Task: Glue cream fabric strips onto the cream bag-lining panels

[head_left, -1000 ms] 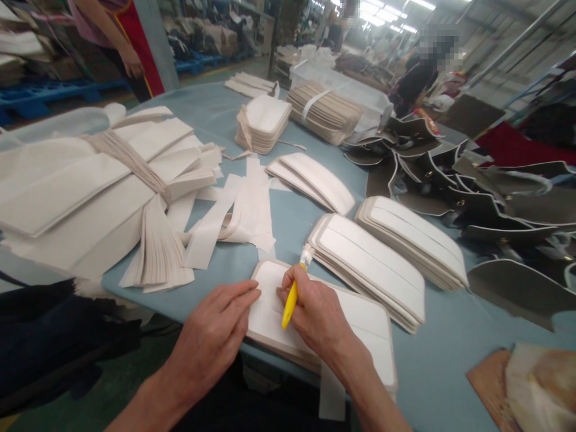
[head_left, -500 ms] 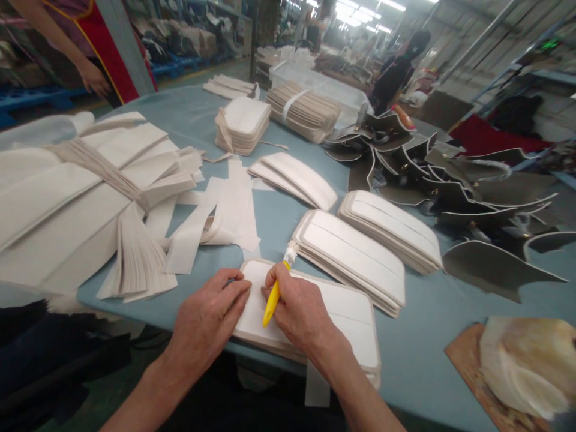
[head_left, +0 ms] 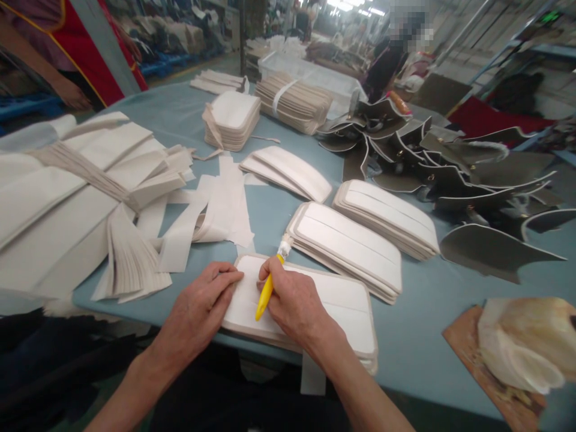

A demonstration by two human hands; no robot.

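A stack of white panels with beige borders (head_left: 342, 312) lies at the table's front edge. My left hand (head_left: 202, 306) is at the left end of the top panel, its fingers closed together on the edge there. Over the middle of the same panel is my right hand (head_left: 294, 297), wrapped round the yellow handle of a brush (head_left: 265, 294). The brush's whitish bristle end points away from me, and the handle's tip slants down toward the panel. Just beyond lie a second stack of panels (head_left: 348, 243) and a third stack (head_left: 387, 210).
White strips and bundled sheets (head_left: 67, 198) cover the left side. Dark curved pieces (head_left: 450, 186) spread over the right. A brown board (head_left: 468, 348) carries a whitish, glue-stained container (head_left: 522, 342). Tied stacks (head_left: 292, 102) stand at the back. A co-worker's hand (head_left: 72, 93) shows upper left.
The whole view has shifted slightly. My right hand still holds the brush in much the same pose, and my left hand stays at the panel's left end.
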